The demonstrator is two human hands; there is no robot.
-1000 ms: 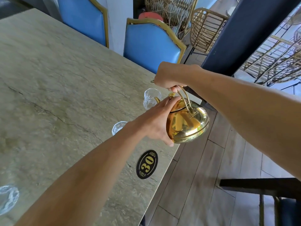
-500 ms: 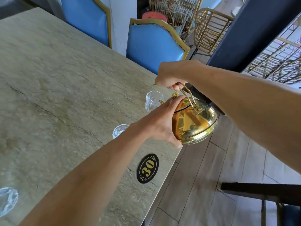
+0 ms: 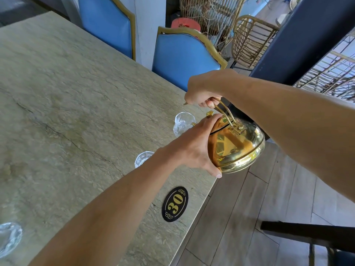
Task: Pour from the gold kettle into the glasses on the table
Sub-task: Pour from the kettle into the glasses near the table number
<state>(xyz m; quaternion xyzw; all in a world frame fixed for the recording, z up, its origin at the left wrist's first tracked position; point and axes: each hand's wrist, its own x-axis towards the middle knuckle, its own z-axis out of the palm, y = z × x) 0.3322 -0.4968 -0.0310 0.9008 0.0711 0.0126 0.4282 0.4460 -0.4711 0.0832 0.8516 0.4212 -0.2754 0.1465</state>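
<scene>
Farthest to the left of the gold kettle [image 3: 238, 146], at the bottom edge of our view, we see the near glass [image 3: 8, 238], cut off by the frame. It stands on the stone table [image 3: 67, 112], which fills everything left of the kettle. Beyond the table, up and left of the kettle, the first blue chair [image 3: 109, 24] is tucked in.

Nearer the kettle, the middle glass [image 3: 143, 158] stands upright on the table, partly hidden behind our left forearm. Below and left of the kettle, an oval black plaque [image 3: 175, 204] with a gold "30" lies flat by the table's edge. The far glass [image 3: 183, 122] stands upright just left of the kettle, and the spout tip shows right beside it; we cannot tell whether anything is flowing. Behind it, above the kettle, is the second blue chair [image 3: 184, 56].

Our left hand [image 3: 194, 148] cups the kettle's left side, fingers [image 3: 213, 120] laid over the lid and thumb under the body. Our right hand [image 3: 201, 91], directly above the kettle, has its fingers clenched around the raised handle.

The kettle itself hangs in the air at the table's edge, tilted spout-first toward the far glass, its body out over the wooden floor [image 3: 249, 217].

Up and right of the kettle stand a rattan chair [image 3: 251, 39] and a dark pillar [image 3: 299, 39]. Below and right is a dark chair [image 3: 307, 235].
</scene>
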